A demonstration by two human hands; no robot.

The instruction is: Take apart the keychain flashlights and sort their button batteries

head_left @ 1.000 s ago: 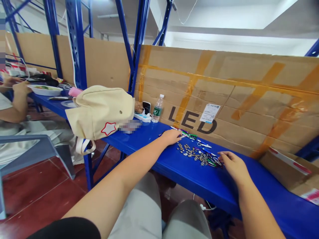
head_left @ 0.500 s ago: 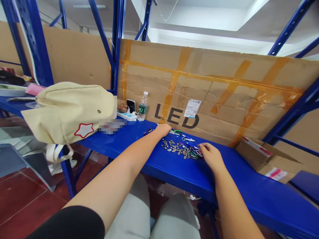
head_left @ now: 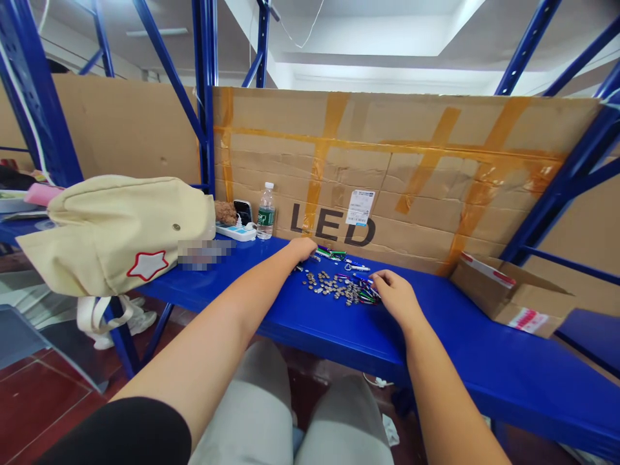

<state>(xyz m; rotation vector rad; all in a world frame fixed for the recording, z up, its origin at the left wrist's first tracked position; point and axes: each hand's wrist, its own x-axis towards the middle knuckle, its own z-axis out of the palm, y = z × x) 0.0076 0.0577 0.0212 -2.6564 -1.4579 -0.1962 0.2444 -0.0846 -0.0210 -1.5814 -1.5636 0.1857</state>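
My left hand reaches to the back of the blue table, over the end of a row of slim coloured metal pieces. Its fingers are hidden behind the back of the hand. My right hand is curled, thumb and fingers close together, at the right side of a heap of shiny blue, green and red metal pieces. Whatever it grips is too small to name. Between the hands lie many small round silvery discs. A silver-and-blue piece lies behind the heap.
A cream bag with a star patch stands at the left on the table. Near the cardboard wall are a water bottle and a white power strip. An open carton sits at the right.
The whole view has shifted and levelled slightly as my head moved. Both hands stay at about the same places on the table, the right one still beside the coloured heap.
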